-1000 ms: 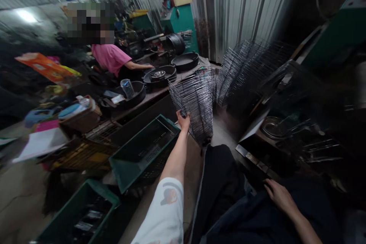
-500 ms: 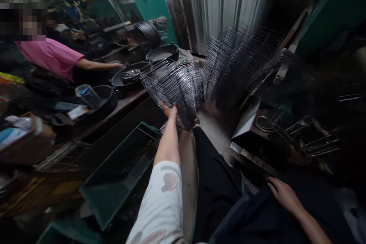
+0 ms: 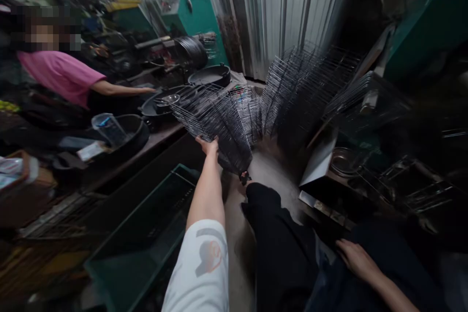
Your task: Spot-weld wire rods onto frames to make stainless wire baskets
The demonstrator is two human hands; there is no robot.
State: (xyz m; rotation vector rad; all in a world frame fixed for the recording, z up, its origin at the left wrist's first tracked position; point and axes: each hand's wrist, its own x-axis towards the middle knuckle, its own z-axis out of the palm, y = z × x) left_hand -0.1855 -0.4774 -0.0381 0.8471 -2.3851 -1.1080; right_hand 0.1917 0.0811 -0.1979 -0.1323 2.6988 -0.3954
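My left hand (image 3: pixel 208 146) reaches forward, its fingers closed on the near left edge of a stack of black wire racks (image 3: pixel 215 117). The stack leans, its lower end close to my foot (image 3: pixel 244 178). Just behind it stand more wire racks (image 3: pixel 248 107), apart from the held ones at the bottom. My right hand (image 3: pixel 358 258) lies on dark blue cloth over my leg, fingers stretched out and holding nothing.
Further wire racks (image 3: pixel 288 87) lean by the corrugated metal wall (image 3: pixel 278 14). Left are a green crate (image 3: pixel 135 248) and a bench with black round pans (image 3: pixel 210 75). A person in a pink shirt (image 3: pixel 62 73) reaches over it. A metal box (image 3: pixel 318 161) stands right.
My left hand has drawn the held wire racks slightly toward me and left, widening the gap from the racks behind. My right hand stays on my leg. The view has shifted a little.
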